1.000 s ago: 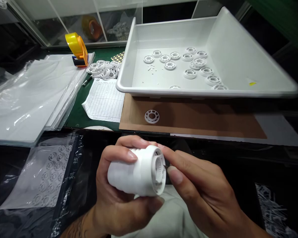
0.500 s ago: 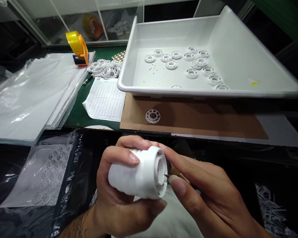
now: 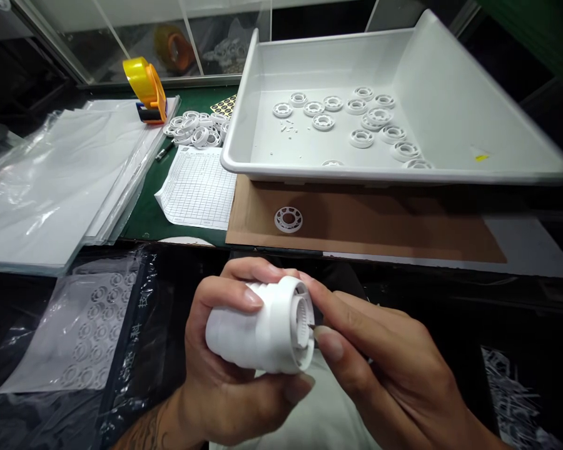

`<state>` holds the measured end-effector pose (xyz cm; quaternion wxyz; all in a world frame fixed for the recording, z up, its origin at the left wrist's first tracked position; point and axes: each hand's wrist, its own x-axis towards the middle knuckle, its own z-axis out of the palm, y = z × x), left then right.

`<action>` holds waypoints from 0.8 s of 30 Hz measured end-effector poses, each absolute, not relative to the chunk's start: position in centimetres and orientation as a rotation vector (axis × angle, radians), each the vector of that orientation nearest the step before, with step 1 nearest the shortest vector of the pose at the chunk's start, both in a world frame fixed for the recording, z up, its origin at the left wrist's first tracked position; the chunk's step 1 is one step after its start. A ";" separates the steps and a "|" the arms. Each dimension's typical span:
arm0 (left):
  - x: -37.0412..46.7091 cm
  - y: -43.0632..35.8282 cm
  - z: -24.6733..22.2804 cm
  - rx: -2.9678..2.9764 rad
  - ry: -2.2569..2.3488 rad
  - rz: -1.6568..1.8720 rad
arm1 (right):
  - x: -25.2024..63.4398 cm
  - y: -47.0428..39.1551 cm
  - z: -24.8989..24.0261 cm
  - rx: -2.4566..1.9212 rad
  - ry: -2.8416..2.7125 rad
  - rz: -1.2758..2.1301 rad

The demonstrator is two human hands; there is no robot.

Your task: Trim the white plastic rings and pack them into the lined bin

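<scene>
"So where are the hands, and what are they at?"

"Just out from the bench's [image 3: 138,215] near edge. The left hand [image 3: 228,375] is curled firmly round a stepped white plastic cylinder [image 3: 246,331], thumb below, fingers over the top. The right hand [image 3: 394,356] is nearly closed, thumb and forefinger pinching what may be a slim dark pointed tool [image 3: 312,326]; most of it is hidden."

"Which step would you call that?"

"Fine work at the cylinder's open end, I'd judge, with the point close to its inner rim. The next move calls for a steady left grip and light pressure."

"How does the cylinder look?"

"Smooth and white, lying over sideways, its open end towards the right hand. Inside sits a narrower ring with fine ridges."

"Anything beyond it?"

"A flat slotted ring [image 3: 288,229] on the cardboard sheet [image 3: 380,228] along the near edge, and more white rings [image 3: 323,128] in the tray [image 3: 356,174] behind."
</scene>
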<state>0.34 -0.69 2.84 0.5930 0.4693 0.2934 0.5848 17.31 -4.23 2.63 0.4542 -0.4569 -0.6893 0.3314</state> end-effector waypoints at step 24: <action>1.7 -0.1 1.1 0.555 0.716 0.984 | 20.1 -2.9 1.4 -1.003 -1.380 0.940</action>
